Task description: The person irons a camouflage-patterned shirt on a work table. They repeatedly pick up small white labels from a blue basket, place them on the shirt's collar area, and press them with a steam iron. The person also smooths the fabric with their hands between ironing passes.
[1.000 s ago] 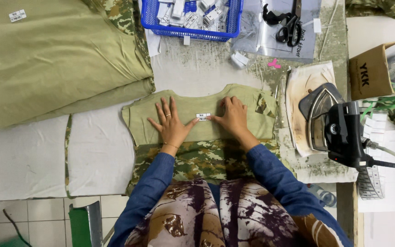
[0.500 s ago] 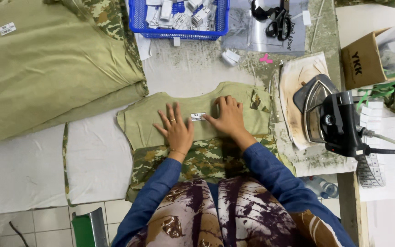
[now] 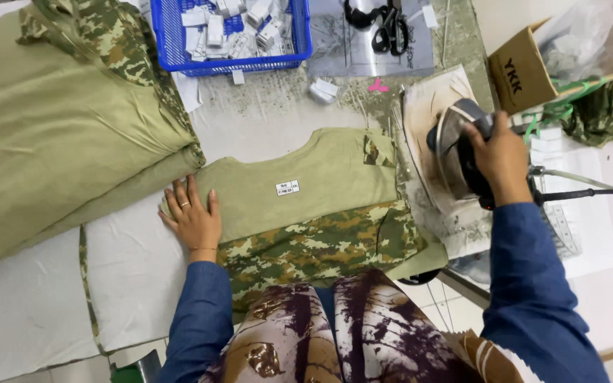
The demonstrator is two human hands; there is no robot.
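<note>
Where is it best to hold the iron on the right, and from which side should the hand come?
Probably by the dark handle along the top of the iron, coming from above. The iron rests on the scorched white pad, handle up and free. The right hand already closes on it this way, while the left hand lies flat at the olive garment piece.

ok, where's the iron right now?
In the head view the iron is at the right of the table, on a scorched white pad, gripped by the right hand, just right of the olive fabric piece.
</note>
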